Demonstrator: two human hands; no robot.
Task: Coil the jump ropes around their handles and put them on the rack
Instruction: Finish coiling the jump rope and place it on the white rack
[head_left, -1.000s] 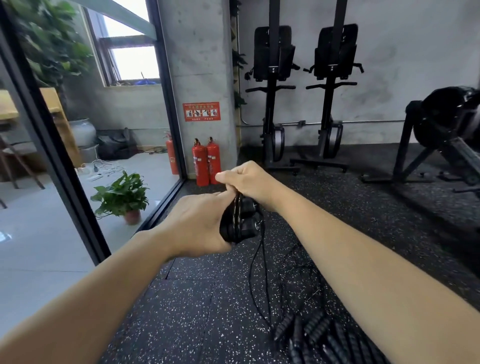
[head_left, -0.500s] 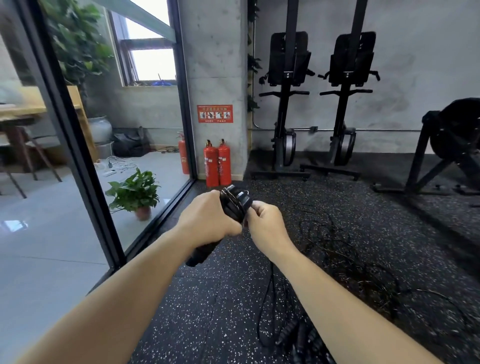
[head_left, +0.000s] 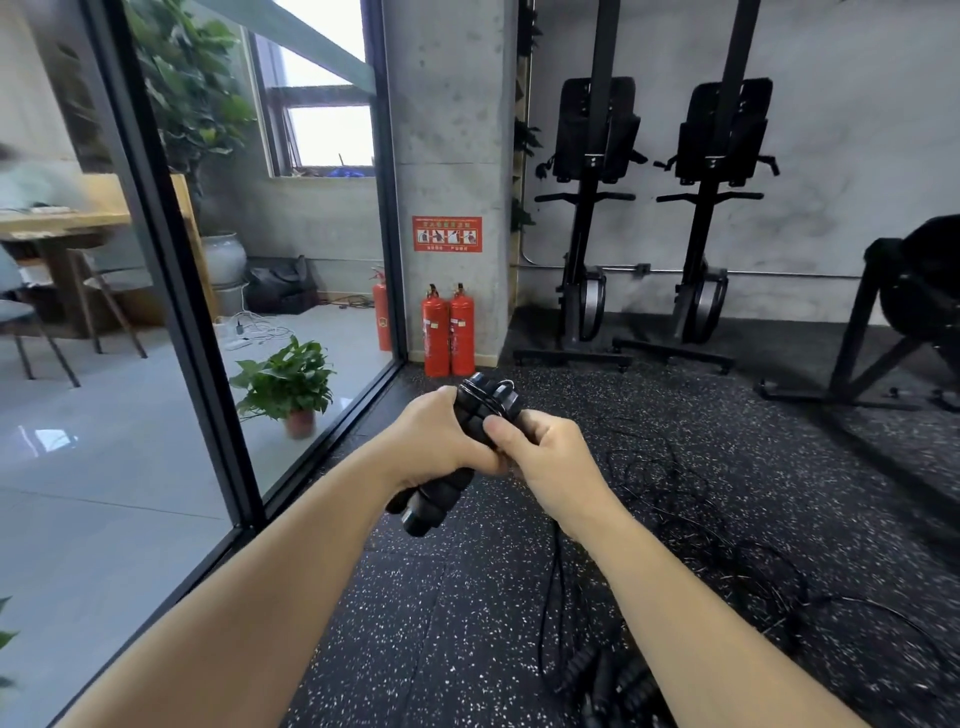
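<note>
Left hand (head_left: 439, 444), fingers (head_left: 478, 457) curled tight round a pair of black handles (head_left: 434, 501). The handles are held tilted in mid-air over the floor (head_left: 415, 623), top end away from the camera, lower end sticking out below the fist. A few turns of thin black rope (head_left: 485, 397) are wound round the top end of the handles. Right hand (head_left: 548, 460) touches the left, thumb pressed on the handles, its fingers curled and pinching the rope; the exact pinch spot is hidden. Slack rope drops from under the right wrist to the speckled floor. Loose tangle (head_left: 670, 493) of more rope lies on the floor to the right. Spare handles (head_left: 605, 680) sit at the bottom edge, partly behind the right forearm. Containers: small reddish pot (head_left: 300, 423) behind the glass wall (head_left: 311, 260) holds a leafy green plant (head_left: 285, 376). Pale round jar (head_left: 224, 257) stands further back, contents can't tell. Two red extinguishers (head_left: 449, 332) stand at the concrete pillar (head_left: 452, 130). Two upright black machines (head_left: 589, 208) stand against the far wall.
</note>
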